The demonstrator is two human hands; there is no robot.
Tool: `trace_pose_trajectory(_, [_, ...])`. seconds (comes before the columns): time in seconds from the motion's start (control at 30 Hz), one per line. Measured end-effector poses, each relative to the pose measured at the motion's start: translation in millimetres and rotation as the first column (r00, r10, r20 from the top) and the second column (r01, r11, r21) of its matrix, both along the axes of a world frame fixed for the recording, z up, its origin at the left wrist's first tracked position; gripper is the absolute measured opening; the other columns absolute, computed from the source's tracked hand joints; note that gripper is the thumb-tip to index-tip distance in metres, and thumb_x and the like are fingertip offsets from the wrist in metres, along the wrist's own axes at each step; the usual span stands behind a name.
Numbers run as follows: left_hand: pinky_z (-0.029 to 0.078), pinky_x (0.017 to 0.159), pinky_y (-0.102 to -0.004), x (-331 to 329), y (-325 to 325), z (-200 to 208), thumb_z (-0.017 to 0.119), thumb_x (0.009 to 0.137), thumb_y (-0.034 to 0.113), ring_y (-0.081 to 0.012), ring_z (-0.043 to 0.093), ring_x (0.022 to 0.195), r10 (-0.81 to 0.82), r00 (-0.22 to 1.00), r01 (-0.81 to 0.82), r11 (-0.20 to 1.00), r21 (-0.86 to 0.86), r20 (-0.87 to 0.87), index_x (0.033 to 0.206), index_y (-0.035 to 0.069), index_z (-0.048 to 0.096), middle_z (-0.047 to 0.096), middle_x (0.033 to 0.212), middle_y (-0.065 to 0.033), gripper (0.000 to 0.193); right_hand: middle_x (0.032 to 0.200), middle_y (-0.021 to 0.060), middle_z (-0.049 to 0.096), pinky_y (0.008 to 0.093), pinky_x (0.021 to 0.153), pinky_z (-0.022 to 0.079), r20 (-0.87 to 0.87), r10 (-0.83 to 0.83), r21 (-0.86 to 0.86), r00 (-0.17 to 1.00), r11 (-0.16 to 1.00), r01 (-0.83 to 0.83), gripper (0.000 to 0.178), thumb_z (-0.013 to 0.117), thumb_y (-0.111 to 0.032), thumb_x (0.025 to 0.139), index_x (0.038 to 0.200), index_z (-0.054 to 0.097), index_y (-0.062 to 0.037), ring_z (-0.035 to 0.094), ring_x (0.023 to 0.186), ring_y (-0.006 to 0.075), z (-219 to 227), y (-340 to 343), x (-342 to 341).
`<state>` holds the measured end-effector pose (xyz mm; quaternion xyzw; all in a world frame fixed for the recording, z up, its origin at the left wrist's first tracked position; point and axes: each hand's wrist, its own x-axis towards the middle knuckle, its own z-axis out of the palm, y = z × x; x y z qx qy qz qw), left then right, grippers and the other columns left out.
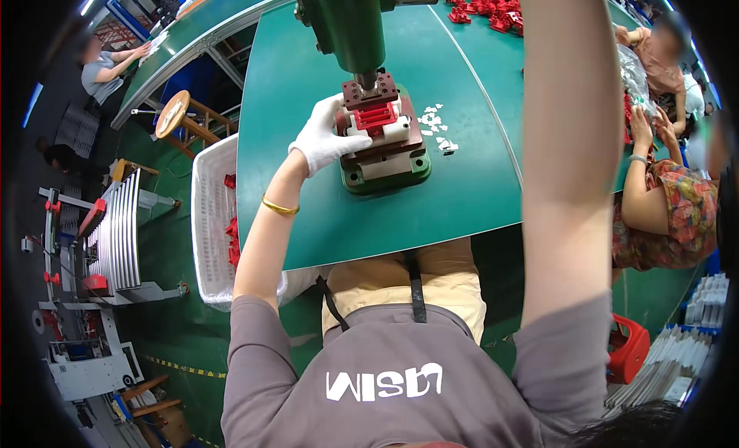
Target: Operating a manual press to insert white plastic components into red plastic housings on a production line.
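Note:
My left hand [327, 136], in a white glove, rests on the left side of a red plastic part [375, 117] seated in the fixture of a green hand press [385, 167]. The press's dark ram block [371, 90] hangs just above the part. My right arm [566, 140] reaches straight up past the top edge of the view, so my right hand is hidden. A few small white scraps [436, 125] lie on the green table [462, 194] to the right of the press.
A white basket [209, 225] holding red parts stands at the table's left edge. A heap of red parts [493, 5] lies at the far right. A person in a floral dress [666, 209] sits to my right; another sits at a bench far left. A wooden stool [173, 113] stands on the floor.

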<state>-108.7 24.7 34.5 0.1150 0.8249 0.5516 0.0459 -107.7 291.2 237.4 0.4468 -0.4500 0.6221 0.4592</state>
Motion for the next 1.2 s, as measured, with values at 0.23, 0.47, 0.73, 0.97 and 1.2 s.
trace_pose_trajectory(0.23, [0.052,0.089,-0.0324,-29,37,-7,0.079,0.068,0.017,-0.0208,0.064,0.096,-0.113,0.991,0.109,0.992,-0.059,-0.069,0.115,0.002,0.060,0.068,0.104,-0.0108,0.053,0.092,0.0104,0.066,0.0300,0.083,0.049,0.015,-0.691,-0.270,0.723,0.693,0.668,0.039,0.043,-0.034,0.103,0.101,0.062,-0.0001,0.064,0.083,0.0214,17,-73,-103])
trace_pose_trajectory(0.47, [0.051,0.094,-0.0323,-46,22,-17,0.077,0.067,0.005,-0.0153,0.061,0.104,-0.078,0.997,0.079,0.948,0.309,-0.015,0.122,0.002,0.049,0.063,0.113,-0.0081,0.062,0.099,0.0051,0.066,0.0310,0.085,0.046,0.595,-0.231,0.075,0.770,0.970,0.233,0.030,0.050,-0.028,0.099,0.113,0.062,-0.0037,0.061,0.091,0.0141,-142,4,-52])
trace_pose_trajectory(0.73, [0.049,0.097,-0.0330,32,23,-8,0.072,0.069,0.004,-0.0202,0.060,0.110,0.273,0.955,-0.253,0.954,0.163,-0.115,0.128,-0.002,0.044,0.057,0.118,-0.0138,0.065,0.114,0.0134,0.066,0.0261,0.075,0.052,0.947,0.257,-0.193,0.193,0.935,-0.298,0.039,0.049,-0.019,0.103,0.137,0.045,-0.0002,0.068,0.087,0.0151,-269,-60,77])
trace_pose_trajectory(0.97, [0.048,0.097,-0.0365,90,38,-22,0.076,0.068,0.013,-0.0286,0.058,0.109,0.286,0.880,-0.339,0.938,-0.080,-0.378,0.122,-0.001,0.052,0.056,0.118,-0.0160,0.061,0.114,0.0100,0.066,0.0287,0.079,0.055,0.882,0.458,-0.400,0.112,0.853,-0.336,0.036,0.047,-0.022,0.105,0.134,0.050,-0.0003,0.068,0.092,0.0150,-296,-89,88])
trace_pose_trajectory(1.2, [0.049,0.095,-0.0350,104,42,-29,0.079,0.067,0.011,-0.0254,0.059,0.109,0.177,0.796,-0.355,0.911,-0.210,-0.579,0.125,0.001,0.052,0.056,0.119,-0.0141,0.064,0.110,0.0086,0.068,0.0291,0.077,0.056,0.864,0.501,-0.471,0.042,0.835,-0.284,0.033,0.047,-0.018,0.105,0.130,0.054,0.0008,0.069,0.091,0.0143,-294,-88,102])
